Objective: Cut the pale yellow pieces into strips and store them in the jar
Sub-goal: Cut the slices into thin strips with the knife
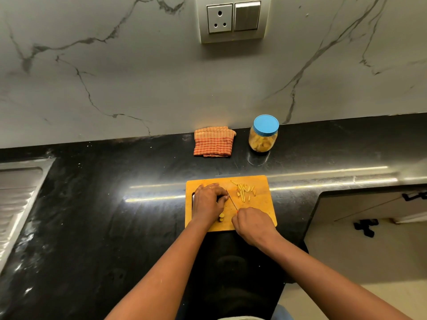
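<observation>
Currently: right hand (250,224) grips knife (231,199); left hand (209,199) curled at the blade, centre frame, whatever it pins hidden. Pale yellow pieces (221,217) lie on cutting board (261,209), strips (245,191) toward its top; lidded jar (263,135) higher in frame. Pieces look small, firm, roll-prone: I'd pin close to the cut.

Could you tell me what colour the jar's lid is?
Blue lid, clearest in the head view.

far of board (261,204): cloth (213,142), jar (263,136) by wall (138,88) | bare counter (138,176) between

Left hand (209,200), right hand (253,225) with knife (231,200), strips (244,191) on cutting board (262,210).
</observation>
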The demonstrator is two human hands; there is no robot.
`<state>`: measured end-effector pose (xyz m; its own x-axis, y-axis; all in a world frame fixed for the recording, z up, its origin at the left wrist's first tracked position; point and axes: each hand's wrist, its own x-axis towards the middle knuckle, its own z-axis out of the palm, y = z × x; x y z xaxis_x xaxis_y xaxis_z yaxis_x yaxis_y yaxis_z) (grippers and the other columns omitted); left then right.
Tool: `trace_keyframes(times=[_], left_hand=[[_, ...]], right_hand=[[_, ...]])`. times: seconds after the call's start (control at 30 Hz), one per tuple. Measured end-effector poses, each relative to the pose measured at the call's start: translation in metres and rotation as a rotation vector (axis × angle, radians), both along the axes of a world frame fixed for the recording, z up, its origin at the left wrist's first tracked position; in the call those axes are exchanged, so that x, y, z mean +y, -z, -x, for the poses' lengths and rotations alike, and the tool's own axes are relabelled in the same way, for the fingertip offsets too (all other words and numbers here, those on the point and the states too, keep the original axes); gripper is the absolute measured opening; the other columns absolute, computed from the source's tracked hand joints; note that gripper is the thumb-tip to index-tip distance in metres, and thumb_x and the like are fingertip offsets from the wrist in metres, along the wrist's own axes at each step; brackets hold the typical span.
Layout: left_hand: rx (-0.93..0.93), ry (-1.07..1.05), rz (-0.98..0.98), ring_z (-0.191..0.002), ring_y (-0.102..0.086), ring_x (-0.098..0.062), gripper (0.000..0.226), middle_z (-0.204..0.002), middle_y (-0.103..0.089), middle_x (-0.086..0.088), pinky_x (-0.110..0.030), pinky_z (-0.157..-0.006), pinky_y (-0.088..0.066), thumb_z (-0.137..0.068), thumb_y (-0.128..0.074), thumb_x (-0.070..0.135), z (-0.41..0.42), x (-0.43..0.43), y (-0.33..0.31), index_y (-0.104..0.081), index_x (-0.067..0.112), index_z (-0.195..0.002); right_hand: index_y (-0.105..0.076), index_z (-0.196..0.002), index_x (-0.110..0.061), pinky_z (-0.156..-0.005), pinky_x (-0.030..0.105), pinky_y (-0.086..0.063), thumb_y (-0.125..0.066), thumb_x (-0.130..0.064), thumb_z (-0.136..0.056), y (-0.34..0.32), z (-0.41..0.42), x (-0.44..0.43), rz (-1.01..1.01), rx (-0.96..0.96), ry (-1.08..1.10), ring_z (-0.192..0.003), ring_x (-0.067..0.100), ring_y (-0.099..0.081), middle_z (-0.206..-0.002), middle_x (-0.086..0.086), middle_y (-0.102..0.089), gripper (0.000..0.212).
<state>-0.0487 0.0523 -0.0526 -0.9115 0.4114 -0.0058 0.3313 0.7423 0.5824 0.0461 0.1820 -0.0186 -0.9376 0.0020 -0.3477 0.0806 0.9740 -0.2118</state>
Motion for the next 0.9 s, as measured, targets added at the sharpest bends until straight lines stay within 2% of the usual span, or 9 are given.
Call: trace_keyframes(times=[0.2, 0.4, 0.53, 0.67, 0.73, 0.8, 0.9], left_hand=[[0.032, 0.02, 0.024, -0.114, -0.061, -0.013, 0.011, -0.099, -0.074, 0.009, -0.049, -0.105, -0.04, -0.082, -0.075, 0.022, 0.0, 0.001, 0.001, -0.077, 0.025, -0.092], [0.069, -0.014, -0.003, -0.087, -0.06, -0.016, 0.011, -0.096, -0.069, 0.006, -0.046, -0.094, -0.047, -0.081, -0.076, 0.024, -0.003, 0.0, 0.001, -0.078, 0.023, -0.092], [0.041, -0.016, 0.04, -0.092, -0.059, -0.018, 0.014, -0.102, -0.067, 0.005, -0.044, -0.098, -0.046, -0.084, -0.074, 0.028, -0.002, 0.0, -0.003, -0.078, 0.023, -0.096], [0.041, -0.017, 0.056, -0.095, -0.059, -0.017, 0.016, -0.105, -0.067, 0.005, -0.042, -0.1, -0.046, -0.085, -0.073, 0.031, -0.002, -0.001, -0.005, -0.077, 0.024, -0.099], [0.04, -0.014, 0.053, -0.096, -0.058, -0.016, 0.016, -0.105, -0.067, 0.005, -0.042, -0.099, -0.046, -0.085, -0.072, 0.032, -0.003, -0.001, -0.005, -0.077, 0.024, -0.099], [0.044, -0.013, 0.052, -0.095, -0.058, -0.015, 0.016, -0.105, -0.067, 0.006, -0.042, -0.1, -0.046, -0.086, -0.071, 0.033, -0.003, -0.001, -0.005, -0.077, 0.024, -0.098], [0.032, 0.01, 0.06, -0.095, -0.058, -0.015, 0.017, -0.106, -0.067, 0.007, -0.041, -0.101, -0.044, -0.087, -0.07, 0.033, -0.002, -0.002, -0.006, -0.077, 0.024, -0.1]], right_hand=[[-0.061, -0.104, -0.01, -0.068, 0.037, -0.042, -0.032, -0.029, -0.103, 0.003, 0.002, 0.003, 0.029, -0.025, -0.054, -0.096, 0.03, -0.058, -0.104, 0.01, -0.06, 0.034], [-0.061, -0.104, -0.01, -0.067, 0.034, -0.038, -0.031, -0.03, -0.102, 0.005, 0.011, 0.0, 0.029, -0.05, -0.023, -0.096, 0.029, -0.058, -0.107, 0.012, -0.061, 0.036], [-0.061, -0.106, -0.011, -0.066, 0.034, -0.038, -0.031, -0.03, -0.103, 0.008, 0.007, -0.004, 0.008, -0.067, 0.005, -0.096, 0.028, -0.06, -0.107, 0.009, -0.062, 0.036], [-0.062, -0.102, -0.014, -0.071, 0.035, -0.048, -0.033, -0.034, -0.103, 0.004, -0.002, -0.004, 0.006, -0.067, 0.075, -0.092, 0.025, -0.062, -0.102, 0.007, -0.065, 0.036], [-0.063, -0.101, -0.014, -0.069, 0.035, -0.047, -0.033, -0.034, -0.103, 0.004, -0.005, -0.001, -0.014, -0.057, 0.079, -0.091, 0.025, -0.063, -0.102, 0.006, -0.066, 0.036], [-0.063, -0.101, -0.015, -0.067, 0.034, -0.045, -0.033, -0.033, -0.103, 0.003, -0.007, 0.004, -0.044, -0.054, 0.071, -0.091, 0.024, -0.063, -0.102, 0.006, -0.066, 0.035], [-0.064, -0.104, -0.014, -0.071, 0.035, -0.05, -0.033, -0.027, -0.103, 0.0, -0.005, 0.011, -0.086, -0.038, 0.044, -0.092, 0.025, -0.064, -0.103, 0.006, -0.065, 0.033]])
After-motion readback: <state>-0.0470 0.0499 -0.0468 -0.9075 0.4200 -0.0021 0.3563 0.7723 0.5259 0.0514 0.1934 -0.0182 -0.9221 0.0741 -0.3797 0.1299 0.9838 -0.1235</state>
